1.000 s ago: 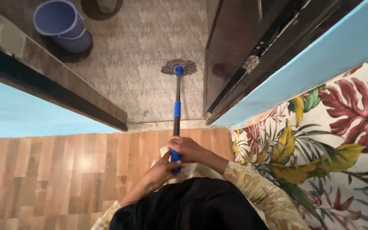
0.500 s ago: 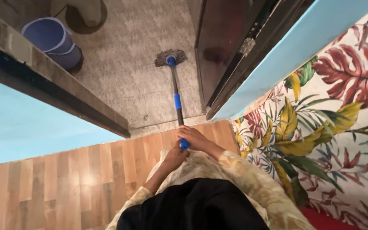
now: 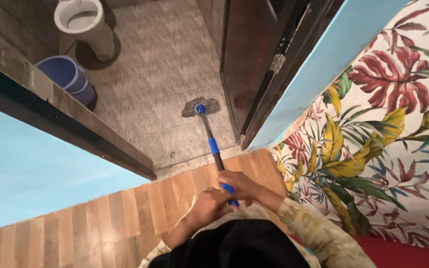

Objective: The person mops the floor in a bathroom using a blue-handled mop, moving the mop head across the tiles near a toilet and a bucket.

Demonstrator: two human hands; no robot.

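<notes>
Both hands, left hand (image 3: 208, 207) and right hand (image 3: 242, 184), close around a blue-handled mop (image 3: 213, 146), its head (image 3: 201, 106) at twelve o'clock, mid-floor on bathroom tiles (image 3: 160, 74) showing no visible wet streaks.

- I see no package, label, sign or screen anywhere in this view, near or far, left or right.
</notes>
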